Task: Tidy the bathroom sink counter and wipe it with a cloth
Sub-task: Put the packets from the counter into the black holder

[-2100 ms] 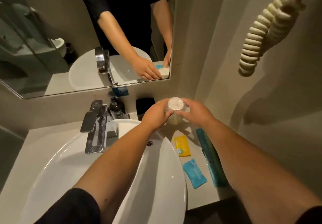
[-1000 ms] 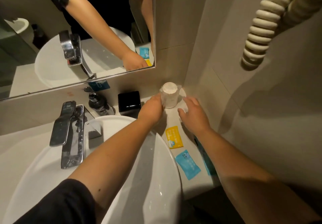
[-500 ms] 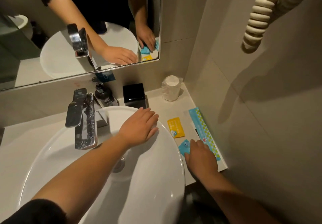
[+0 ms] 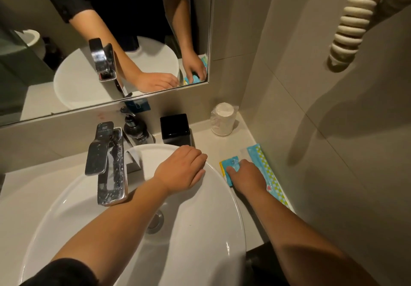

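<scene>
My right hand [image 4: 245,175] presses on a small blue sachet [image 4: 231,163] that lies on top of the yellow sachet [image 4: 221,166], of which only a thin edge shows, on the counter [image 4: 224,144] right of the basin. A long blue dotted packet [image 4: 266,172] lies beside my hand along the wall. My left hand [image 4: 181,170] rests on the far rim of the white basin [image 4: 213,201], fingers curled, holding nothing. A wrapped white cup [image 4: 223,118] stands in the back right corner.
A chrome faucet [image 4: 106,163] reaches over the basin at the back left. A dark soap pump bottle [image 4: 135,130] and a black square box [image 4: 175,128] stand against the wall under the mirror [image 4: 66,40]. A coiled cream cord [image 4: 353,23] hangs on the right wall.
The cup was set down in the back corner and both hands let it go. My right hand slid the blue sachet forward onto the yellow one. My left hand settled on the basin rim.
</scene>
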A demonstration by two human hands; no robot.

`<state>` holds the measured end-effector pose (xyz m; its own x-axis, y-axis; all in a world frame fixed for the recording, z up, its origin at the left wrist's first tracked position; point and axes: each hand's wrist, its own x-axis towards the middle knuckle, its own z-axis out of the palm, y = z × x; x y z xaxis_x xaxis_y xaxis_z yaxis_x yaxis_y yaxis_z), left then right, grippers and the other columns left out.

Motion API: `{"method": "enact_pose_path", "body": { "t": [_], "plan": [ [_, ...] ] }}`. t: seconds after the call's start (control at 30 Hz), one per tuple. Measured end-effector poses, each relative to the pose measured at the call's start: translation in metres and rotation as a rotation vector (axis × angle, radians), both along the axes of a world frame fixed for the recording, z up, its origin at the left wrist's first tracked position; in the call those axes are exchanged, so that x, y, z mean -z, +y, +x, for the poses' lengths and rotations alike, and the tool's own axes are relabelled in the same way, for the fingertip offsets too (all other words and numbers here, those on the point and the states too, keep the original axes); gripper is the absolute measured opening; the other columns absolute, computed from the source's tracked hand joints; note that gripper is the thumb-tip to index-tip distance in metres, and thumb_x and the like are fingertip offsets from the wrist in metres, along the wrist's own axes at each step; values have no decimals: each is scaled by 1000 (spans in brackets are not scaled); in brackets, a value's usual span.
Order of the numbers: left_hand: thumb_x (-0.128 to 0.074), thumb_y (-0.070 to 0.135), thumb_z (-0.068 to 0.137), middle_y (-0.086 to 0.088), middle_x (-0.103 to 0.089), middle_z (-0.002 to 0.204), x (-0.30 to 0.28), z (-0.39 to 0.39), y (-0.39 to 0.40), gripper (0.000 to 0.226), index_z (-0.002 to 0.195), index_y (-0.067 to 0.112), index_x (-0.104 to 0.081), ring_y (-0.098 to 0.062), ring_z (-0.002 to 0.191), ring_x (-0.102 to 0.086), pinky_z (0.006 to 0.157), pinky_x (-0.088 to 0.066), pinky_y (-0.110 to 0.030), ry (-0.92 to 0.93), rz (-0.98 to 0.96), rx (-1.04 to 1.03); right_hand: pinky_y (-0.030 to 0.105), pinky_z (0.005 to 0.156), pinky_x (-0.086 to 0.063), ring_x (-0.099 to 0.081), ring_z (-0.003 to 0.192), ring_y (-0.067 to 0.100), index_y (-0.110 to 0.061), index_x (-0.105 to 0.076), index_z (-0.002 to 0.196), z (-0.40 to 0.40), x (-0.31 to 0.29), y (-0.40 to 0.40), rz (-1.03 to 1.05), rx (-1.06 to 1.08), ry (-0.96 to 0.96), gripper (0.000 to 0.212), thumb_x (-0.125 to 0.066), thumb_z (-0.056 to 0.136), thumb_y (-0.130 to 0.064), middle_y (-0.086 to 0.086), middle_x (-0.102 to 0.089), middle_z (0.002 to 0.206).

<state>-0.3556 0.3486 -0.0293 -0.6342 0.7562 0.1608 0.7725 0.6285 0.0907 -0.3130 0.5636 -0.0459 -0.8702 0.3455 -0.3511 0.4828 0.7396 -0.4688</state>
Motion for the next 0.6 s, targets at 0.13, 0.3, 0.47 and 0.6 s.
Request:
{"method": "enact_pose_path", "body": {
  "t": [0.13, 0.3, 0.47, 0.6],
  "plan": [
    [-46, 35, 97, -11, -62, 103, 2, -1, 0, 34, 114, 9, -58, -28, 93, -54, 91, -41, -39, 1, 16, 7, 38, 77, -46, -56, 101, 34, -7, -55, 113, -3, 3, 4, 146, -4, 37, 64, -46, 84, -64, 14, -55, 112],
    [-48, 35, 96, -10, -62, 102, 2, -1, 1, 32, 112, 9, -59, -27, 92, -53, 91, -40, -38, 14, 42, 8, 37, 79, -44, -57, 106, 34, -4, -52, 121, -28, -7, 3, 65, -45, -94, 55, -44, 92, -50, 18, -58, 121],
    [-48, 38, 96, -7, -64, 106, 1, 0, 1, 32, 113, 13, -59, -24, 95, -54, 93, -42, -37, 10, 38, -12, 34, 80, -49, -60, 98, 33, 0, -54, 111, -44, -16, 0, -66, -98, -272, 40, -65, 84, -28, 19, -63, 111],
    [-47, 36, 96, -9, -63, 105, 1, 0, 1, 33, 113, 11, -59, -27, 96, -54, 94, -40, -38, 15, 34, -1, 37, 77, -52, -64, 84, 29, 2, -62, 94, -44, -20, 9, -344, -25, -270, 26, -71, 80, -18, 19, -67, 96]
  ]
}}
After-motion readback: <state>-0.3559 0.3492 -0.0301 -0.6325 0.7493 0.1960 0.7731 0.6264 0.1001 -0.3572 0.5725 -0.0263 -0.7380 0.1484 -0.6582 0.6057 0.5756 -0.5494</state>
